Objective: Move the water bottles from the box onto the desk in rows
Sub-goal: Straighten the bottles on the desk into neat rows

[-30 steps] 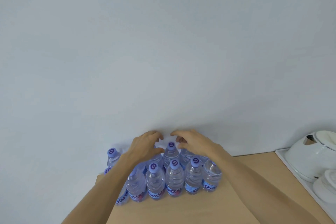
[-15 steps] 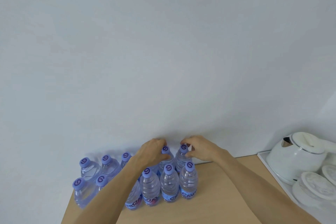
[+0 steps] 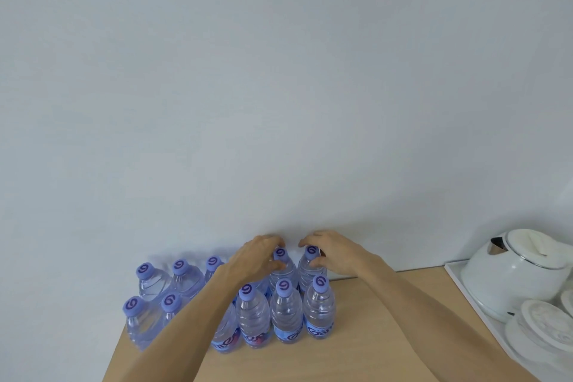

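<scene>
- Two rows of water bottles (image 3: 286,313) stand upright on the desk (image 3: 372,335), against the wall at 12 o'clock.
- The left hand (image 3: 259,257) grips one back-row bottle's neck (image 3: 280,260); the right hand (image 3: 331,253) pinches its neighbour (image 3: 310,263), likely to square the row.
- A kettle (image 3: 511,273) sits at 3 o'clock; no box shows.

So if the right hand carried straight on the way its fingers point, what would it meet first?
The right hand, gripping a back-row bottle, points left toward the left hand. It would likely meet the neighbouring bottle's cap first, then that hand; depth is unclear.
</scene>
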`<state>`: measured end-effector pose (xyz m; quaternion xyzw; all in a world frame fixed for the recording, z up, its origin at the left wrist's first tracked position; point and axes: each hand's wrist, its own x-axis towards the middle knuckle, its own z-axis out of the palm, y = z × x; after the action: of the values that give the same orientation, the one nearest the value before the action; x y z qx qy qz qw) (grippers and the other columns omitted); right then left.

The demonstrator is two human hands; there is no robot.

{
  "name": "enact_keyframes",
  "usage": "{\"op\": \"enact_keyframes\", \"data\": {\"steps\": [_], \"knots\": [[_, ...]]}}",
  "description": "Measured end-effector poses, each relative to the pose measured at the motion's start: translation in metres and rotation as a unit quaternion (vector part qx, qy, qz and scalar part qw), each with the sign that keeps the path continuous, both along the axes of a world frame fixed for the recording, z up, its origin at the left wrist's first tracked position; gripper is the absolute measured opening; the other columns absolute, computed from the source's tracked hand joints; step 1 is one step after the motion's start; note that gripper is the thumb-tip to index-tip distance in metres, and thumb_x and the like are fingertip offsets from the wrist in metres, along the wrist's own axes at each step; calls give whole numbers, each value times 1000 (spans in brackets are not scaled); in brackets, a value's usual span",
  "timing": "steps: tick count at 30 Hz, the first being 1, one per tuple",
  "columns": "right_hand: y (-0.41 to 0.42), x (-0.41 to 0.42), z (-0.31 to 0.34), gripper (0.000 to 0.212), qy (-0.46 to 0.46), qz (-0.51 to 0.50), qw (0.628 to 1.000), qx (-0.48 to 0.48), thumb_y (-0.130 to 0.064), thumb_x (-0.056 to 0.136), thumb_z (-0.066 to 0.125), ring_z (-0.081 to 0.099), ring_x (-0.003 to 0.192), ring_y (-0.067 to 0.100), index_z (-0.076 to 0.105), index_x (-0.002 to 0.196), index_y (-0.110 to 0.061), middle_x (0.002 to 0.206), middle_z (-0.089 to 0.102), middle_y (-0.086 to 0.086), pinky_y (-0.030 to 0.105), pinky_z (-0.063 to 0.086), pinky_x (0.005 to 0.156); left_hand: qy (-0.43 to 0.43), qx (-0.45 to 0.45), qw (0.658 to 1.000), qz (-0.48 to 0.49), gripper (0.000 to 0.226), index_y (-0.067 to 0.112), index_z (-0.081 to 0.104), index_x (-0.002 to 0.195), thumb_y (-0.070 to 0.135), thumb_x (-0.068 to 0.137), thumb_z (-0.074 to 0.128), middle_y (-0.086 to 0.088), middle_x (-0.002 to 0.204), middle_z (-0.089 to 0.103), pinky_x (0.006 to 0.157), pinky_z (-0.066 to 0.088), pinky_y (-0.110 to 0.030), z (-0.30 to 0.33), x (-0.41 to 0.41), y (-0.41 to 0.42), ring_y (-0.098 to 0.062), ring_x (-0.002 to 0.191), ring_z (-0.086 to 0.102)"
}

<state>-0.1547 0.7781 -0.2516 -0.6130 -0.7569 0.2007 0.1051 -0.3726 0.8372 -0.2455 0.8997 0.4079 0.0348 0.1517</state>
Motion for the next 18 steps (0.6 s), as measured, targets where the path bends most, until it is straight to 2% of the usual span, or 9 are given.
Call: {"op": "enact_keyframes", "data": {"steps": [2, 7, 9, 11, 12, 15, 18], "knots": [[0, -1, 1, 41, -7, 0, 1000, 2, -27, 88, 67, 52, 109, 19, 58, 127, -19, 120, 56, 1, 33, 45, 93, 13, 0, 1000, 9, 36, 16, 56, 113, 38, 86, 67, 0, 112, 60, 76, 48, -33, 1, 0, 1, -23, 94, 57], [1, -10, -1, 44, -60, -80, 994, 47, -50, 79, 69, 54, 84, 22, 57, 94, -11, 97, 57, 3, 35, 46, 70, 19, 1, 999, 32, 34, 13, 57, 103, 40, 85, 67, -4, 104, 62, 76, 51, -37, 3, 1, 0, -25, 89, 59], [1, -9, -1, 45, -29, -63, 997, 33, -49, 78, 72, 55, 92, 20, 59, 103, -14, 105, 58, 0, 35, 48, 77, 21, 4, 999, 37, 35, 12, 57, 103, 41, 85, 67, -4, 103, 62, 76, 51, -38, 2, 1, 0, -25, 89, 59], [0, -3, 3, 49, 5, -26, 1000, -6, -37, 81, 73, 53, 106, 16, 57, 124, -18, 122, 55, -5, 32, 47, 89, 24, 6, 999, 41, 37, 11, 57, 102, 42, 85, 67, -5, 102, 63, 75, 51, -39, 1, 1, 0, -26, 88, 60], [0, 0, 4, 48, 10, -16, 1000, -16, -29, 83, 72, 54, 106, 15, 56, 128, -20, 125, 56, -5, 31, 47, 90, 25, 5, 999, 42, 37, 11, 57, 102, 42, 85, 67, -6, 101, 63, 75, 51, -39, 0, 1, 1, -26, 88, 60], [-1, 1, 5, 35, 2, -28, 1000, -4, -19, 85, 70, 57, 95, 18, 61, 119, -18, 116, 62, 2, 32, 49, 83, 28, 8, 999, 42, 37, 10, 56, 100, 43, 85, 66, -6, 100, 62, 74, 51, -39, 0, 2, 1, -26, 86, 60], [0, -7, 4, 32, 12, -37, 999, 0, -19, 86, 69, 58, 95, 22, 61, 117, -16, 112, 61, 4, 34, 50, 81, 26, 9, 999, 44, 37, 11, 55, 98, 44, 85, 66, -6, 98, 62, 69, 50, -37, -1, 1, 2, -26, 83, 59]]}}
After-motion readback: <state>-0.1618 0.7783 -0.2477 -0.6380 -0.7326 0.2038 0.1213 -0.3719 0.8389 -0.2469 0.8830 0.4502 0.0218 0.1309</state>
